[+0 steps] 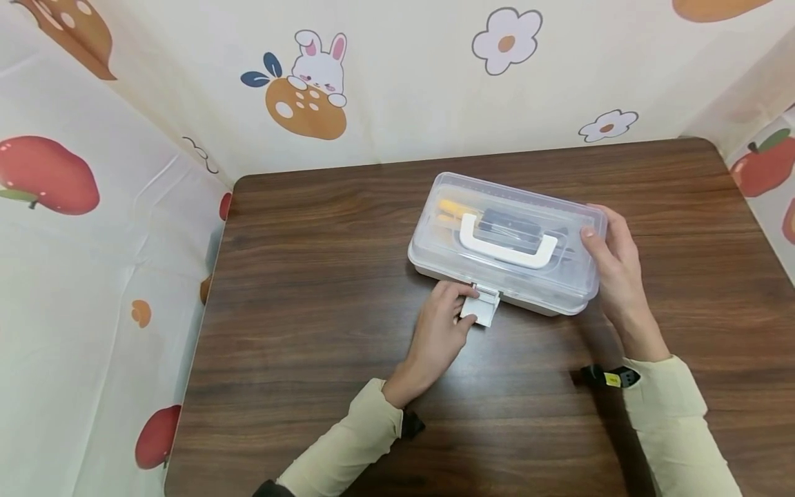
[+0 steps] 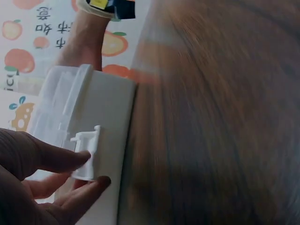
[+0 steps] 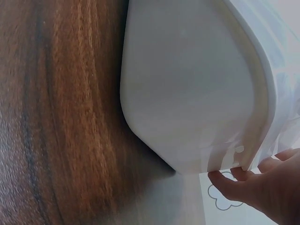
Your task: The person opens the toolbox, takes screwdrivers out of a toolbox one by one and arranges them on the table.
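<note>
A plastic box (image 1: 562, 276) with a clear lid and a white carry handle (image 1: 506, 247) lies on the dark wooden table (image 1: 323, 290). Yellow and dark items show dimly through the lid. My left hand (image 1: 467, 305) is at the box's front edge; thumb and fingers pinch the white latch (image 1: 483, 308), which sticks outward from the box. In the left wrist view the latch (image 2: 86, 157) sits between my thumb and a fingertip. My right hand (image 1: 611, 266) grips the box's right end, thumb on the lid; its fingertips (image 3: 234, 180) touch the lid rim of the box (image 3: 187, 93).
Cloth walls printed with fruit, flowers and a rabbit (image 1: 317, 65) close in the table at the back and both sides. Bare wood lies left of the box and in front of it. A black strap with a yellow tag (image 1: 611, 377) sits on my right wrist.
</note>
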Tool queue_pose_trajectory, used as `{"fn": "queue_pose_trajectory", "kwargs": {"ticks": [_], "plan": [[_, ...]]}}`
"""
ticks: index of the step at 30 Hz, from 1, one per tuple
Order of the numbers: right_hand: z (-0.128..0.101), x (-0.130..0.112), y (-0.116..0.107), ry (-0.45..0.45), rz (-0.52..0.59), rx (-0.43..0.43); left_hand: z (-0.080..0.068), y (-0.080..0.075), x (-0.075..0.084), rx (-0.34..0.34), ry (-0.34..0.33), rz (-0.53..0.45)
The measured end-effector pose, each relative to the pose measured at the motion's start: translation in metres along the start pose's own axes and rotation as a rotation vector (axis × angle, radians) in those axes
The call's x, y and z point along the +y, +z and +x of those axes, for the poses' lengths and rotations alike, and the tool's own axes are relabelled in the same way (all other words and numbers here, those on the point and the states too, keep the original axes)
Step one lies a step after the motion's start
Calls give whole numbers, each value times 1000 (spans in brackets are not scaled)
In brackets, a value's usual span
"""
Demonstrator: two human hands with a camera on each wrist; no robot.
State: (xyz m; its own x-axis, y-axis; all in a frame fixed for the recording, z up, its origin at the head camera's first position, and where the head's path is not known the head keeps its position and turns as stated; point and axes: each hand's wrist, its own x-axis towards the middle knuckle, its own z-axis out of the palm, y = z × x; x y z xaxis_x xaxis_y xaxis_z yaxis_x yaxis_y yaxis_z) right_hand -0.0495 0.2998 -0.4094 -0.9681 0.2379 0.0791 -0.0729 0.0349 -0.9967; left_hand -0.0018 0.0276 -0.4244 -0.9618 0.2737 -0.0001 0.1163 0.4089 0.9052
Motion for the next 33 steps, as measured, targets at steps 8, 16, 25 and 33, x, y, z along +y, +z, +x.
{"fn": "queue_pose_trajectory", "kwargs": {"ticks": [8,16,25,33], "plan": [[-1,2,0,2,1,-8,-5,-2,3,5,93,267],[-1,2,0,-3,14,-12,-8,0,0,-14,134,219],[-8,3,-1,-43,-50,85,3,-19,-13,42,165,165],[-40,8,-9,-288,64,97,27,-72,-37,241,300,144]]}}
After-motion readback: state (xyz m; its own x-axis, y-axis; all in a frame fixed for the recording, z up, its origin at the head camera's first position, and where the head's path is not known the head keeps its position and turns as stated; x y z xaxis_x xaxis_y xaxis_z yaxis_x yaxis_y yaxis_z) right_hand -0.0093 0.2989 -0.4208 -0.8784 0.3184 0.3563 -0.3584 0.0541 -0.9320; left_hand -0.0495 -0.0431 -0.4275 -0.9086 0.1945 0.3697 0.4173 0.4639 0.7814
